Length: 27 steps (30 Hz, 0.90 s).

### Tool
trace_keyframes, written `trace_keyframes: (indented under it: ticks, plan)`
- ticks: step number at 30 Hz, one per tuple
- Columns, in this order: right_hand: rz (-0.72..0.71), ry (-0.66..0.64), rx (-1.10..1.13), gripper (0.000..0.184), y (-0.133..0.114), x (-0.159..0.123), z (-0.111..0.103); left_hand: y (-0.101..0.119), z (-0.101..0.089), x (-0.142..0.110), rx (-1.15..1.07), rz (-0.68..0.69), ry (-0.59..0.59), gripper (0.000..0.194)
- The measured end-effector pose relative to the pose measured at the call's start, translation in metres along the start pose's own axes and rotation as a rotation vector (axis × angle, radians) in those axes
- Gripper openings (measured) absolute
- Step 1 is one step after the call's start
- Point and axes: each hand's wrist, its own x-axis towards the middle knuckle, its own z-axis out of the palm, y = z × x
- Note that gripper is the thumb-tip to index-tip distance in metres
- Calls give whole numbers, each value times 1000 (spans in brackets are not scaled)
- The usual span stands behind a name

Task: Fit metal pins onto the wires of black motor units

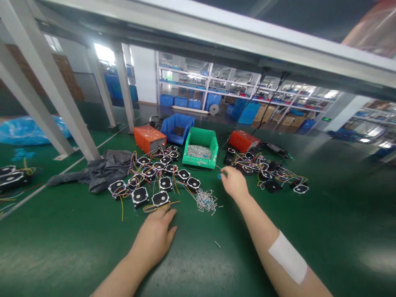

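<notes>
My left hand (156,233) lies flat on the green table (77,247), fingers stretched out, fingertips beside the wires of a small black fan (160,199). My right hand (234,182) reaches forward with fingers pinched round a small blue thing (219,176) I cannot make out. A white patch is stuck on my right forearm (287,256). A loose heap of screws (206,201) lies between both hands. Several black fans with coloured wires (154,173) are spread to the left, and another group of fans (266,171) lies to the right.
A green bin (200,159) of screws stands at the back centre, a blue bin (177,123) behind it, an orange box (149,138) left and a red box (243,141) right. A grey cloth (99,171) lies left. Grey frame posts (58,90) rise at left.
</notes>
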Motion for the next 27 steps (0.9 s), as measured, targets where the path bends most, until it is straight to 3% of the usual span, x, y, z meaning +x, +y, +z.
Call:
trace_keyframes:
  ticks: [5,11,16,20,23,25,27]
  plan:
    - [295,-20,-115,36,50,39,26,-7,7,1,-39,-21,20,48]
    - [313,-49,-181,30,60,35,50,-11,7,4,-125,-62,6,51]
    - [261,-15,-226,24,51,19,39,-21,8,9,-210,-81,59,50]
    - [235,88,-205,21,37,3,14,-22,4,11,-348,-107,218,31]
    - [145,271,-67,20,16,-16,-10,-13,-2,9,-594,-149,281,20]
    - [-47,341,111,20,-6,-36,-26,-3,-6,6,-884,-214,192,25]
    - [-303,304,293,19,-32,-59,-38,9,-9,2,-1268,-253,46,40]
